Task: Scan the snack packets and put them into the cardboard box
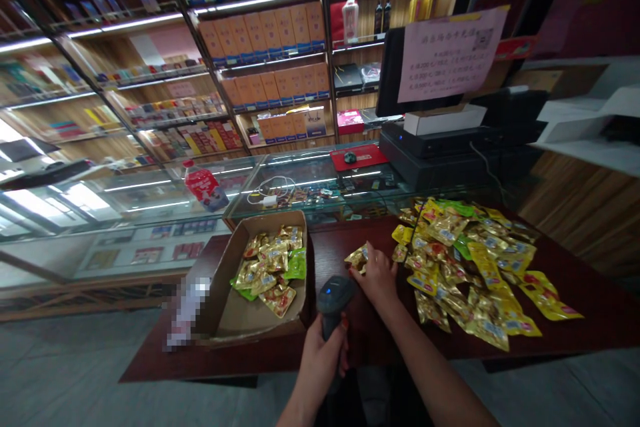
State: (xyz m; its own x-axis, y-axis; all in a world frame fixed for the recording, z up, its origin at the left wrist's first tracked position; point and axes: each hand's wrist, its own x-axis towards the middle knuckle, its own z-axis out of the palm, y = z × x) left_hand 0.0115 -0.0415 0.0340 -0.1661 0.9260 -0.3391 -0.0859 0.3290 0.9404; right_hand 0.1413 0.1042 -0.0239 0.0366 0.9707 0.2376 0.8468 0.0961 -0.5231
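My left hand (323, 347) is wrapped round the handle of a dark barcode scanner (336, 293), which shows a small blue light on its head. Just beyond it, my right hand (377, 277) has its fingers closed on a gold snack packet (357, 257) at the table top. To the left stands an open cardboard box (220, 303) holding several gold and green packets (273, 267). On the right lies a large loose heap of gold, yellow and green packets (465, 260), close beside my right wrist.
The dark red table (325, 247) meets a glass display counter (300, 167) carrying a white cable (270, 200), a mouse (350, 157) and a red-labelled bottle (204, 185). A monitor (390, 73) with a pink paper sign stands at the back right. Stocked shelves (265, 60) line the wall.
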